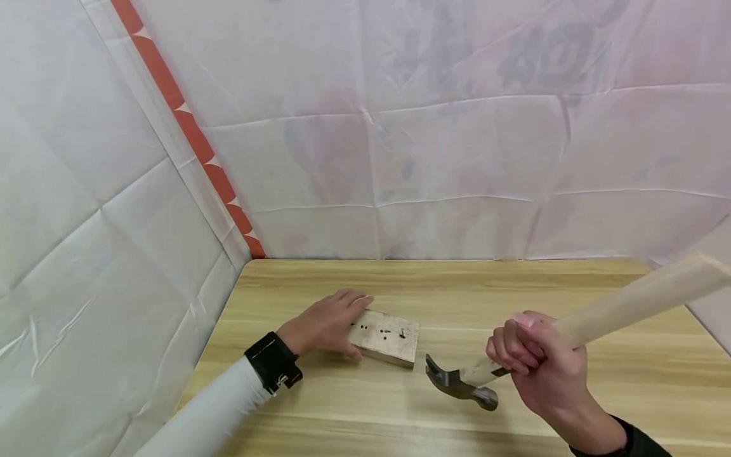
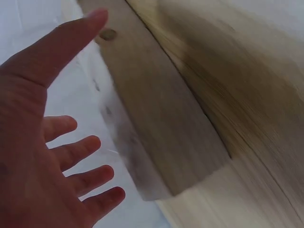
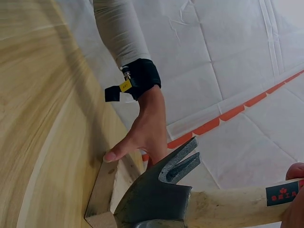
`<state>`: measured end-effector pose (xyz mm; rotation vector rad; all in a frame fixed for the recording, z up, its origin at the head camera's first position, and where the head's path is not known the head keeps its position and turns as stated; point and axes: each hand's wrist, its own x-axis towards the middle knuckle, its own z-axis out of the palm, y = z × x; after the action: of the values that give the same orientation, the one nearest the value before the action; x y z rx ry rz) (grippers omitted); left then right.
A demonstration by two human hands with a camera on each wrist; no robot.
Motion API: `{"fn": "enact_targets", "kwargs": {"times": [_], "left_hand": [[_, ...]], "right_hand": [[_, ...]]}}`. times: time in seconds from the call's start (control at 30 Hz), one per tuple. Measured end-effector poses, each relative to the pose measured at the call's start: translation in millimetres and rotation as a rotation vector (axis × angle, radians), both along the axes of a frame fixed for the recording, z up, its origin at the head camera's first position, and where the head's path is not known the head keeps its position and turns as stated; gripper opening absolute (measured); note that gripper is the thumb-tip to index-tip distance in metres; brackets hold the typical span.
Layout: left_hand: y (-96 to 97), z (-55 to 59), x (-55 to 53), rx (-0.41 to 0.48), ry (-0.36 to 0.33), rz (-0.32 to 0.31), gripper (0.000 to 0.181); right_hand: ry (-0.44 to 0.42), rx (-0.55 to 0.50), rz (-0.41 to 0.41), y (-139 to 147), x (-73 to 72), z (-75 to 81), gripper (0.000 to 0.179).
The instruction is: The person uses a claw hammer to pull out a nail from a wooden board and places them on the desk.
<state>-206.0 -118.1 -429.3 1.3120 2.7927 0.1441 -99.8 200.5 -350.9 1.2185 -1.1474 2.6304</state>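
Note:
A pale wooden block (image 1: pixel 394 349) with several small dark holes in its top lies flat on the table. My left hand (image 1: pixel 328 324) is at the block's left end, thumb along the near side and the other fingers towards the far side. In the left wrist view those fingers (image 2: pixel 85 149) are spread and fairly straight beside the block (image 2: pixel 152 99). My right hand (image 1: pixel 542 362) grips a claw hammer (image 1: pixel 634 311) by its wooden handle, fingers wrapped round it close to the head. The dark metal head (image 3: pixel 156 190) hangs right of the block, claw towards it.
The wood-grain table (image 1: pixel 457 285) reaches back to a wall of white sheeting (image 1: pixel 457 165). Another white sheet (image 1: pixel 114 254) stands along the left side, with an orange strip (image 1: pixel 194 133) at the corner. A black wrist strap (image 1: pixel 271 362) sits over my left sleeve.

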Motion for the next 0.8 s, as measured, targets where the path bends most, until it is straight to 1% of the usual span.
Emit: {"fn": "enact_targets", "kwargs": {"times": [0.17, 0.23, 0.33, 0.43, 0.53, 0.67, 0.8], "left_hand": [[-3.4, -4.1, -4.1, -0.061, -0.074, 0.06, 0.098], [-3.0, -5.2, -4.9, -0.074, -0.099, 0.081, 0.092], [-2.0, -7.0, -5.9, -0.067, -0.127, 0.102, 0.086], [-0.5, -7.5, -6.6, -0.045, -0.15, 0.105, 0.083], [1.2, -5.9, -7.2, -0.031, -0.171, 0.102, 0.081], [3.4, -2.8, -8.8, -0.034, -0.179, 0.112, 0.081], [5.1, -2.3, -10.4, -0.045, -0.185, 0.129, 0.081]], "right_hand": [[0.027, 0.004, -0.004, -1.9, -1.1, -1.4, 0.039], [0.037, 0.014, -0.004, -2.4, -1.7, -1.9, 0.039], [0.047, 0.044, -0.023, -2.4, -3.5, -3.1, 0.039], [0.048, 0.085, -0.062, -1.8, -5.7, -4.8, 0.04], [0.031, 0.123, -0.098, -1.5, -8.5, -7.1, 0.04], [0.013, 0.169, -0.164, -1.7, -13.6, -9.0, 0.041], [-0.004, 0.204, -0.226, -3.2, -21.5, -8.9, 0.043]]}}
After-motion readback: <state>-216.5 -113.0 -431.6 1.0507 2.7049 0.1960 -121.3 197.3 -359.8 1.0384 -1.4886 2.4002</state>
